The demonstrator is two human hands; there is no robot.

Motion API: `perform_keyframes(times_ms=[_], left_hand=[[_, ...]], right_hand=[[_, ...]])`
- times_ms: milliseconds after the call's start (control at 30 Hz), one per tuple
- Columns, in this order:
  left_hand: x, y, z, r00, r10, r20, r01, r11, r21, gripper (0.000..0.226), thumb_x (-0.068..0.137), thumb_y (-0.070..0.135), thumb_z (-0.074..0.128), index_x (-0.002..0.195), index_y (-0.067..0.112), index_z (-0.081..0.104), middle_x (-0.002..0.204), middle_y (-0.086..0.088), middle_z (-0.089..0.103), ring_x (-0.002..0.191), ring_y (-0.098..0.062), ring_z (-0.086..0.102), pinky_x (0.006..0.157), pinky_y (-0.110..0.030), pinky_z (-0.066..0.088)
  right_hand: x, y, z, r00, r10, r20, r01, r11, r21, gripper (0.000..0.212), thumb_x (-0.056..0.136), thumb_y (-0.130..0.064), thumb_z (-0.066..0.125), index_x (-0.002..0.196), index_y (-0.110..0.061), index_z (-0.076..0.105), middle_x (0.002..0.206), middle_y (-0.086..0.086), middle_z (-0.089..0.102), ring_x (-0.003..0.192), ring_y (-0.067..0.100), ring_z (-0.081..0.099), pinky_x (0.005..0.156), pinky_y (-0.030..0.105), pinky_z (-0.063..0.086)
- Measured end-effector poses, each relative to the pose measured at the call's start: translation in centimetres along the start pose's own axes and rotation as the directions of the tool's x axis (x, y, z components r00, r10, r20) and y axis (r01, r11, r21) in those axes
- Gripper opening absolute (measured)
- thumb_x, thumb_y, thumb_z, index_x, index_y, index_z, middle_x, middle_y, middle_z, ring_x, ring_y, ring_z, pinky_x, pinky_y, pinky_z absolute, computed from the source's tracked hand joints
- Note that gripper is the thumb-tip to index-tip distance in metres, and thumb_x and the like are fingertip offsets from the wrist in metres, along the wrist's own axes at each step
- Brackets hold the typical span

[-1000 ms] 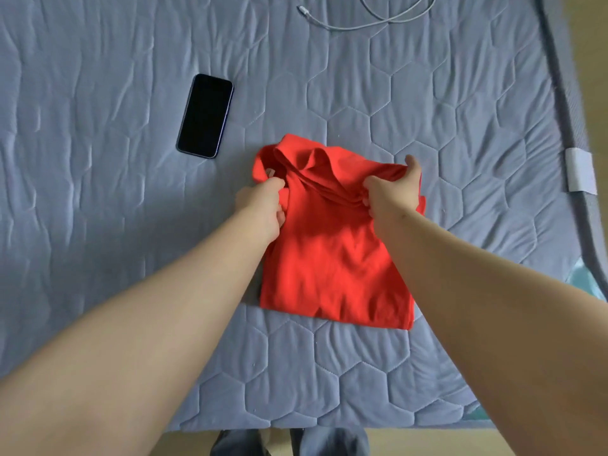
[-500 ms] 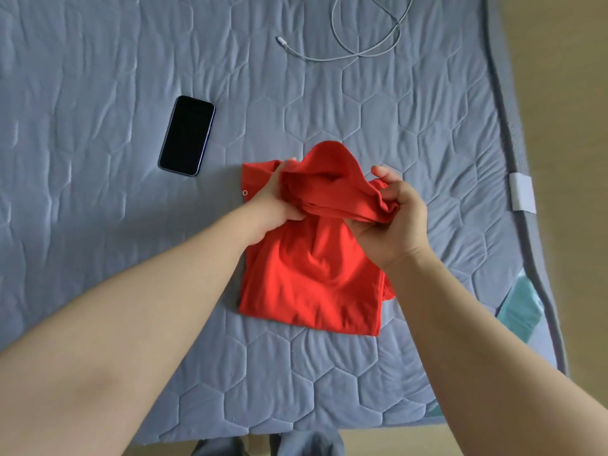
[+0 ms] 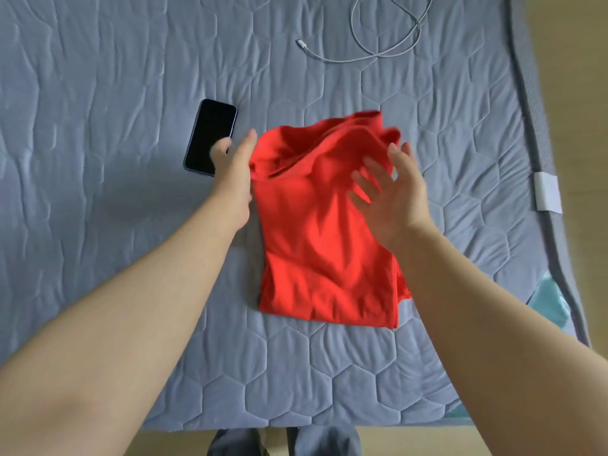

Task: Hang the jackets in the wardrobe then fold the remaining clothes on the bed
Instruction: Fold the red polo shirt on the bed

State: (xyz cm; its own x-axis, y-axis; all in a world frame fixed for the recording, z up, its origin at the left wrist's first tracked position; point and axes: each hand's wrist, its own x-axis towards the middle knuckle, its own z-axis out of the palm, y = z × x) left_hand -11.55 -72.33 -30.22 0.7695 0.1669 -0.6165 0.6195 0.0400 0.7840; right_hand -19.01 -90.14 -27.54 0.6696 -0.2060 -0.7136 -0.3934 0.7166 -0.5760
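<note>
A red garment (image 3: 324,232) lies partly folded on the grey quilted bed (image 3: 98,159), its far end bunched and loose. My left hand (image 3: 234,166) is at the garment's left edge with fingers straight, holding nothing. My right hand (image 3: 391,189) hovers over the garment's right side with fingers spread and blurred by motion, gripping nothing.
A black phone (image 3: 210,136) lies just left of my left hand, partly behind it. A white charging cable (image 3: 378,41) is coiled at the far side of the bed. The bed's right edge (image 3: 539,133) borders a wooden floor.
Both hands have let go of the bunched top of the red garment, which has dropped back onto the bed. The hands have spread apart and opened.
</note>
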Motion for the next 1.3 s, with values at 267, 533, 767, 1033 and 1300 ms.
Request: perform_keyframes(times_ms=[267, 533, 767, 1033, 1300], left_hand=[[-3.0, -8.3, -1.1, 0.993, -0.098, -0.06, 0.115, 0.856, 0.503, 0.063, 0.078, 0.025, 0.073, 0.128, 0.005, 0.04, 0.124, -0.008, 0.052, 0.113, -0.023, 0.053, 0.096, -0.029, 0.041], [-3.8, -9.6, -3.2, 0.986, -0.057, -0.156, 0.148, 0.727, 0.671, 0.028, 0.081, 0.021, 0.068, 0.102, 0.007, 0.058, 0.11, -0.015, 0.064, 0.101, -0.031, 0.061, 0.089, -0.04, 0.049], [-2.8, -9.7, -1.2, 0.966, -0.252, 0.054, 0.222, 0.921, 0.321, 0.056, 0.074, 0.025, 0.078, 0.122, 0.013, 0.05, 0.119, -0.004, 0.061, 0.101, -0.019, 0.06, 0.091, -0.031, 0.047], [-3.6, -9.3, -0.9, 0.807, -0.509, 0.301, 0.397, 0.844, 0.361, 0.012, 0.076, 0.022, 0.071, 0.088, 0.021, 0.069, 0.098, -0.005, 0.07, 0.096, -0.023, 0.064, 0.088, -0.036, 0.05], [-8.6, -4.9, -1.9, 0.723, -0.446, 0.528, 0.4, 0.893, 0.206, 0.017, 0.059, 0.016, 0.058, 0.062, 0.013, 0.075, 0.071, -0.005, 0.072, 0.063, -0.017, 0.069, 0.062, -0.025, 0.057]], right_hand=[[-0.8, 7.7, -5.2, 0.91, -0.154, -0.384, -0.204, 0.64, -0.74, 0.062, 0.077, -0.022, 0.064, 0.134, -0.02, 0.041, 0.109, 0.006, 0.06, 0.097, 0.027, 0.06, 0.091, 0.04, 0.047], [-2.1, 9.2, -6.5, 0.872, -0.213, -0.441, -0.342, 0.382, -0.859, 0.064, 0.08, -0.03, 0.063, 0.137, -0.024, 0.035, 0.141, 0.008, 0.035, 0.13, 0.031, 0.031, 0.107, 0.044, 0.027], [-0.6, 9.4, -7.1, 0.913, -0.185, -0.364, -0.27, 0.394, -0.878, 0.091, 0.076, -0.046, 0.069, 0.148, -0.023, 0.017, 0.153, 0.003, 0.023, 0.14, 0.029, 0.021, 0.112, 0.045, 0.021], [1.5, 9.5, -8.3, 0.897, -0.233, -0.376, -0.265, 0.399, -0.878, 0.086, 0.071, -0.055, 0.069, 0.14, -0.019, 0.031, 0.141, 0.007, 0.041, 0.134, 0.03, 0.032, 0.11, 0.047, 0.026], [-0.5, 8.0, -7.3, 0.935, -0.129, -0.329, -0.161, 0.674, -0.721, 0.067, 0.086, -0.065, 0.038, 0.135, -0.021, 0.047, 0.14, 0.0, 0.044, 0.129, 0.022, 0.039, 0.112, 0.039, 0.021]])
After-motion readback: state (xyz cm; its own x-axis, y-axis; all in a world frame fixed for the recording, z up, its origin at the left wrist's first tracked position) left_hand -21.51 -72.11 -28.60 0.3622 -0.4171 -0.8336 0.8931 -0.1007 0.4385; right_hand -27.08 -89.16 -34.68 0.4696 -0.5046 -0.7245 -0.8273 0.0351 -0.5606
